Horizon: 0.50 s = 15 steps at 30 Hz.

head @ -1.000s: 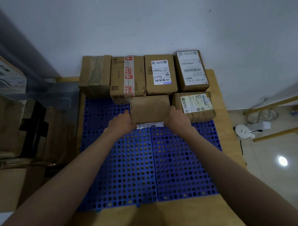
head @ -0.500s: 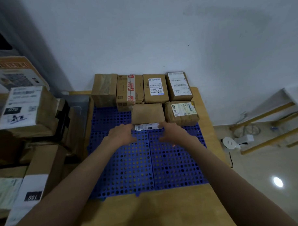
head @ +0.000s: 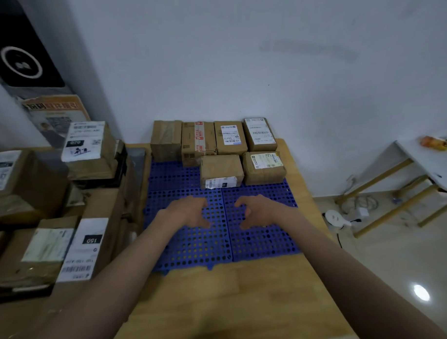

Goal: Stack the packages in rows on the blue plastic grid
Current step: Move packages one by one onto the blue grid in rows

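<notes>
White wall backing a wood table (head: 221, 296) bearing the grid (head: 194, 246). Left hand (head: 187, 213) and right hand (head: 259, 211) are hovering loosely curled, holding nothing. Six packages (head: 221, 169) are sitting at the grid's far edge. Risk: the next box landing askew, breaking the second row.

The print on the package labels (head: 231, 135) is too small to read. The stacked boxes (head: 27, 181) at left run past the frame's edge, and so does the white side table (head: 427, 159) at right.
</notes>
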Each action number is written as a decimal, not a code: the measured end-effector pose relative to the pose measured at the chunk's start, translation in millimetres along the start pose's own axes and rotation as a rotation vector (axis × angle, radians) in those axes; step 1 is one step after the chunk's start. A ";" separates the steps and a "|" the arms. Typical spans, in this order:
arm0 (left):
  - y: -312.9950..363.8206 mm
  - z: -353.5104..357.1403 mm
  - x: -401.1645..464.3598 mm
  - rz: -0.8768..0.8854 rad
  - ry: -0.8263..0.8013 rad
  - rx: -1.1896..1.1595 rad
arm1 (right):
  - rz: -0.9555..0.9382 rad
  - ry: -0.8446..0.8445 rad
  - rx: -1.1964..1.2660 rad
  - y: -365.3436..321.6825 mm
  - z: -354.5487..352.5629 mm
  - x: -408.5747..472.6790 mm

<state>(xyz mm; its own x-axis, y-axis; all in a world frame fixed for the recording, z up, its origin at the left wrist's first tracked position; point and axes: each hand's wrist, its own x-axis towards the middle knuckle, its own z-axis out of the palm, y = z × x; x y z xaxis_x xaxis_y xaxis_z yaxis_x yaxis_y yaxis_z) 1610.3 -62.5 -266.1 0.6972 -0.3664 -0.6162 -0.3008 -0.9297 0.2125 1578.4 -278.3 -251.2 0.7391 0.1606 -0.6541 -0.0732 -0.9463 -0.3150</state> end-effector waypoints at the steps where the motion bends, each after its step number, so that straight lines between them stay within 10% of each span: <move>1: -1.9 1.6 -8.3 -0.005 -0.001 0.005 | -0.013 0.008 -0.007 -4.0 0.6 -6.4; 15: 4.4 83.4 -153.9 -0.129 0.083 -0.124 | -0.228 0.029 -0.064 -57.8 71.5 -97.8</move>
<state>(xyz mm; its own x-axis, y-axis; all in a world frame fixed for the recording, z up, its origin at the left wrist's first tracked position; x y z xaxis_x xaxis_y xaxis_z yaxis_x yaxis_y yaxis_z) 1447.4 -7.1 -233.6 0.7777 -0.2407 -0.5807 -0.1267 -0.9648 0.2303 1462.5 -219.2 -218.2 0.7505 0.3649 -0.5511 0.1399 -0.9026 -0.4071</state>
